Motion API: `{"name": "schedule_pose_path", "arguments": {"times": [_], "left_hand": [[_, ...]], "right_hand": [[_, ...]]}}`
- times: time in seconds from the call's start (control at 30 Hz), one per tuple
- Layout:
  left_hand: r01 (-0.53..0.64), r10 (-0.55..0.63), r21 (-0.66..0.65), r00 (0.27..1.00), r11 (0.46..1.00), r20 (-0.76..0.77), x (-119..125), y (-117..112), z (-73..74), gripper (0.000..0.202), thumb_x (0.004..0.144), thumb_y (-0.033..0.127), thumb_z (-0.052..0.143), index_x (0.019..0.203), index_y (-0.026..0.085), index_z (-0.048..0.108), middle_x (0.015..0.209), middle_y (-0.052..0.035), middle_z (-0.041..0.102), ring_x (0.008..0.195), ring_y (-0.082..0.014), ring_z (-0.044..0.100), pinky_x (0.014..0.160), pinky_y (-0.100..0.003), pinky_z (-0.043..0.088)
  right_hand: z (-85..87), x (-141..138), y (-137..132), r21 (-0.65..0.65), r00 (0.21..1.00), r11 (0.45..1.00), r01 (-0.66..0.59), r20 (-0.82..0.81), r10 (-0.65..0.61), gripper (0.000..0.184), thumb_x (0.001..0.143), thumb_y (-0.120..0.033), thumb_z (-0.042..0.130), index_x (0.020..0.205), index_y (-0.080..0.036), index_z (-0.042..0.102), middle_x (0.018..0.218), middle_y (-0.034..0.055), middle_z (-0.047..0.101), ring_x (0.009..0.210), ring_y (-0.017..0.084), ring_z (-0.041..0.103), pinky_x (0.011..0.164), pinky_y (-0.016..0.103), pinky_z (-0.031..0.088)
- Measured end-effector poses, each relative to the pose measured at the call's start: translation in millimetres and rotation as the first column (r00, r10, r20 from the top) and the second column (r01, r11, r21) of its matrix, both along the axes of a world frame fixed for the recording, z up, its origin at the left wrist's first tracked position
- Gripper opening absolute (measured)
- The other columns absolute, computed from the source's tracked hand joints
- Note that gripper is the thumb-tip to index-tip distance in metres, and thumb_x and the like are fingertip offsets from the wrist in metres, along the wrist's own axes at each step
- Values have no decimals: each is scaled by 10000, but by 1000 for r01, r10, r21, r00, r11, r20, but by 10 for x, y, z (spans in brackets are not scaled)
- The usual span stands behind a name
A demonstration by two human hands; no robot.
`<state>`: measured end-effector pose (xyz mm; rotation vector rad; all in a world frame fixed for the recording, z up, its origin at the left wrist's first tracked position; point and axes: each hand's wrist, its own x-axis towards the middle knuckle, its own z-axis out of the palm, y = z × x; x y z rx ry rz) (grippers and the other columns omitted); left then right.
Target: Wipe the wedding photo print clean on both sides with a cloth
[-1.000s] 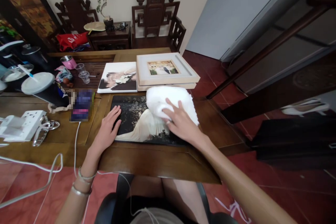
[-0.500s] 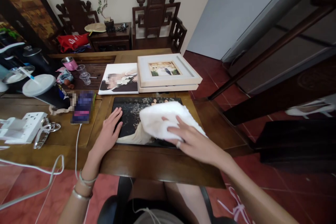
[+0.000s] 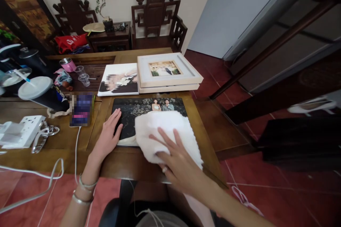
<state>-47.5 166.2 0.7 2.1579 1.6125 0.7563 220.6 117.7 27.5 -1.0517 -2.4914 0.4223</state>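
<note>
A dark photo print [image 3: 144,108] of a couple lies flat on the wooden table [image 3: 160,170] in front of me. My left hand [image 3: 109,133] rests flat on its left edge, fingers stretched out. My right hand [image 3: 174,156] presses a white cloth [image 3: 162,131] down on the print's near part, fingers spread over the cloth. The cloth covers the lower half of the print and hangs past the table's front edge.
Behind the print lie another photo canvas [image 3: 118,79] and a stack of pale frames [image 3: 167,72]. To the left are a phone [image 3: 81,109] on a cable, a white power strip [image 3: 20,131], cups and a lidded pot [image 3: 39,92]. Carved chairs stand at the wall.
My right hand has dragged the white cloth from the print's far right corner toward me, uncovering the couple at the top. The left hand has stayed put.
</note>
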Motion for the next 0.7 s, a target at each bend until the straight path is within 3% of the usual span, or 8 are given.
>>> {"name": "schedule_pose_path", "arguments": {"times": [0.1,0.17,0.27,0.4,0.5,0.6,0.7], "left_hand": [[-10,10,-18,1000,1000,-5,6,-6,1,484,1003,345,361,1474,235,363,1560,-112,345,1459,-229,274,1172,-512,231],[-13,13,-33,1000,999,-7,7,-10,6,474,1006,348,353,1470,251,369,1559,-105,350,1460,-234,272,1167,-532,225],[-5,5,-26,1000,1000,-3,4,-14,13,465,1006,343,349,1463,260,380,1554,-103,359,1461,-230,271,1165,-529,229],[13,-13,-10,1000,1000,10,-7,-17,8,463,1002,327,357,1453,233,401,1542,-115,378,1458,-223,277,1170,-502,232],[14,-14,-2,1000,1000,14,-16,-19,-6,466,1000,321,362,1450,208,404,1536,-123,387,1455,-221,284,1171,-498,230],[9,-9,9,1000,1000,17,-20,-23,-24,467,1001,319,361,1454,212,397,1540,-121,382,1453,-218,287,1172,-497,228],[-2,2,5,1000,1000,18,-20,-27,-40,473,1000,324,361,1461,220,387,1546,-118,371,1455,-222,284,1171,-500,228]], "right_hand": [[74,34,-205,-72,999,997,-42,-1,42,305,740,-15,450,907,-177,646,1422,125,532,1441,362,239,1111,725,188],[89,41,-153,-76,998,996,-50,-30,48,310,764,-38,451,955,-182,648,1328,146,610,1426,331,297,1127,684,213],[63,16,186,-65,1000,998,-10,-30,8,303,836,-94,442,1047,-181,640,1217,170,664,1400,307,361,1138,646,223],[32,-106,798,-45,998,999,30,56,-27,335,882,-103,402,1140,-171,605,1258,158,634,1413,325,334,1109,668,224],[15,-250,1058,24,991,995,99,85,-100,356,886,-92,396,1178,-143,594,1282,183,611,1414,353,317,1070,695,236],[-23,-376,988,62,979,985,164,112,-170,386,858,-83,441,1204,-123,607,1399,200,528,1423,416,255,1057,745,181],[-53,-416,617,26,984,992,123,126,-126,414,799,-54,491,1173,-138,646,1495,171,431,1428,457,204,1062,773,129]]}}
